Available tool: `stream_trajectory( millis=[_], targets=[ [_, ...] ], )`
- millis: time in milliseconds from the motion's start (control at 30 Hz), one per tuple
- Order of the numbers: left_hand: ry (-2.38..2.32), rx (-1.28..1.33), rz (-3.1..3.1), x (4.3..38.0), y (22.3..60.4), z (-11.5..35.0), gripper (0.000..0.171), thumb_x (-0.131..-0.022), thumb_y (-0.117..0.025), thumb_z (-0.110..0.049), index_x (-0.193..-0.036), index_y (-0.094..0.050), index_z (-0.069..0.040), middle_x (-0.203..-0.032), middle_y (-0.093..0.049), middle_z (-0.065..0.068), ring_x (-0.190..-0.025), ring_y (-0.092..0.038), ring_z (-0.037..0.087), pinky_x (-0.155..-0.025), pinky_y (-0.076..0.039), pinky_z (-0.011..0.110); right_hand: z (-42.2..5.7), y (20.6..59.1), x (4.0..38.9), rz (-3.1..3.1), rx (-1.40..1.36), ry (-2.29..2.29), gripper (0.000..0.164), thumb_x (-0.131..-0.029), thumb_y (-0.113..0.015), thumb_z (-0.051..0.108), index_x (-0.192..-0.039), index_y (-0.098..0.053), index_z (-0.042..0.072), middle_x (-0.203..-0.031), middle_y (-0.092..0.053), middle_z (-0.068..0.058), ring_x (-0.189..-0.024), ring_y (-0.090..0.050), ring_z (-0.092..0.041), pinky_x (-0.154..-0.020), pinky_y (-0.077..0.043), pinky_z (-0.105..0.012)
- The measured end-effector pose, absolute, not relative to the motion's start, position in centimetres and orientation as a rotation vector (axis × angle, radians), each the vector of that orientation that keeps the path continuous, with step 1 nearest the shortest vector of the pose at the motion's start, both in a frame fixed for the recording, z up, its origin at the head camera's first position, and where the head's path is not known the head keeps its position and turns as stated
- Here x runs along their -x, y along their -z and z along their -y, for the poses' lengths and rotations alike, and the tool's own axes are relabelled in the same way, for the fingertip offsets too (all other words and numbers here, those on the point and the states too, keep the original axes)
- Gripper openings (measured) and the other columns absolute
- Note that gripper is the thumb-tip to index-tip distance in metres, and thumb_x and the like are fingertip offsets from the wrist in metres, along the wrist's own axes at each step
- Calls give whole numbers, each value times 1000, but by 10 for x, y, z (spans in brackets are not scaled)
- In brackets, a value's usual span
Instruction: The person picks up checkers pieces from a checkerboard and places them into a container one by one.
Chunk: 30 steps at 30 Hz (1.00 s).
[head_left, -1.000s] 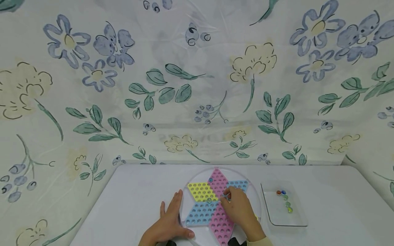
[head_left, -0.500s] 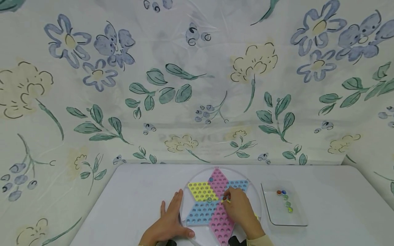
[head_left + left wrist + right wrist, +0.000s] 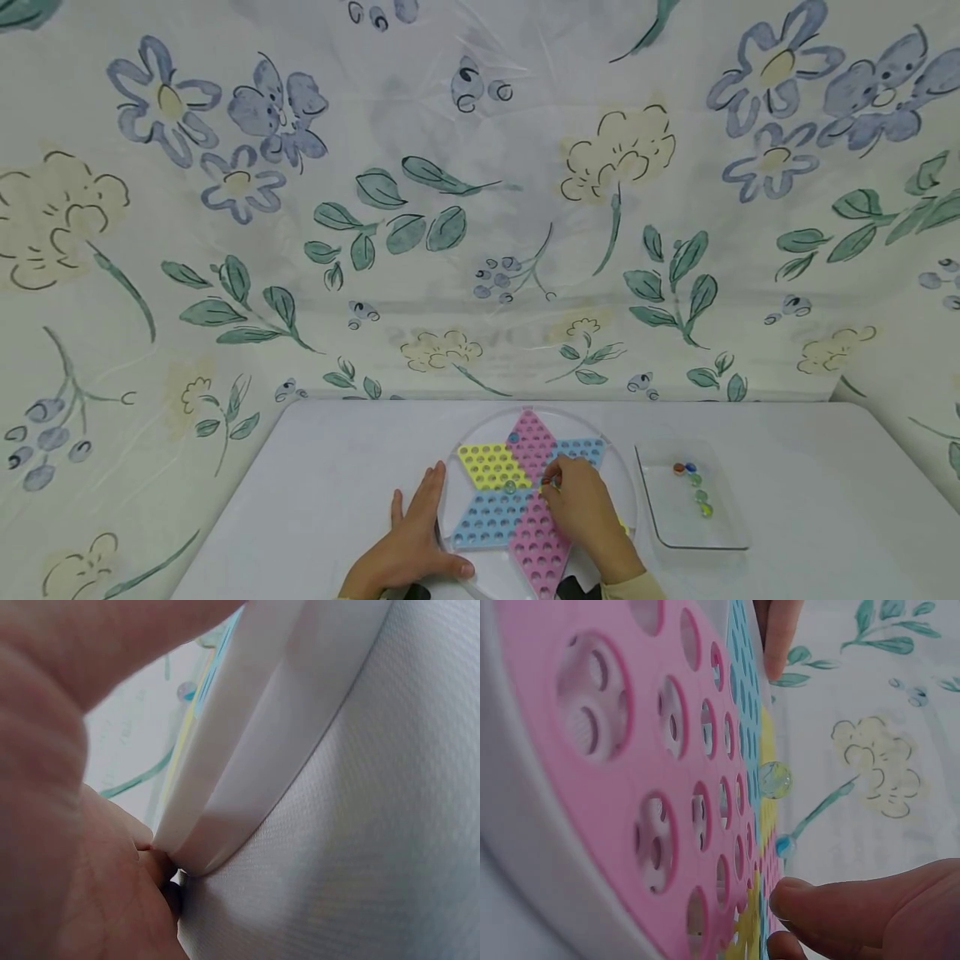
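Left hand [image 3: 411,540] spread wide against the board [image 3: 491,518], lower centre of frame, likely steadying it. Right hand [image 3: 583,504] narrow, seems to pinch one reddish marble [image 3: 547,482], partly hidden, mid-board. One tray [image 3: 671,529], lower right, probably for easy reach: five marbles [image 3: 696,482]. Also on board: one blue marble [image 3: 513,437], one greenish marble [image 3: 510,488].

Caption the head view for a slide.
Left grip against the star board, right grip near its middle, marble tray alongside.

Left hand [image 3: 45,787] touching white board rim [image 3: 225,712] — pale tabletop [image 3: 360,817] right — small marble [image 3: 187,691] beyond.
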<state>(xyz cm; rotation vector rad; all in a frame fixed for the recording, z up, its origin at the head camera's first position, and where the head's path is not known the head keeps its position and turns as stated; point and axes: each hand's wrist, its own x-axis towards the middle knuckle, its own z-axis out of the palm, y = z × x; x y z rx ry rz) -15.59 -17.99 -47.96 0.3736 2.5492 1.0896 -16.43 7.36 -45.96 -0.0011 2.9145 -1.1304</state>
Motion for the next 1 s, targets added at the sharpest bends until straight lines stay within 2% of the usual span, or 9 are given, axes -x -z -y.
stream_trajectory(
  millis=[200, 567, 1000],
  targets=[
    [-1090, -375, -2551, 156, 479, 179, 144, -61, -94, -47, -159, -1, 4, -165, -6, 27, -152, 0, 46, -109, 20, 68, -75, 459, 162, -2929, -24, 1139, 6, -89, -71, 8, -95, -69, 8, -84, -56, -1, -78, -51, -16, -70, -48, -34],
    [-1099, -384, -2535, 156, 479, 181, 143, -64, -94, -45, -159, 1, 4, -165, -4, 27, -152, 1, 45, -109, 21, 68, -84, 446, 155, -2922, 42, 1258, 7, -89, -72, 6, -95, -69, 5, -86, -59, -3, -75, -54, -15, -65, -49, -31],
    [-1099, -380, -2545, 156, 480, 181, 144, -62, -94, -46, -159, 1, 3, -165, -5, 27, -152, 1, 46, -109, 21, 69, -95, 434, 147, -2938, -18, 1259, 15, -92, -70, 10, -105, -69, 5, -92, -60, -2, -82, -56, -15, -72, -51, -35]
  ],
)
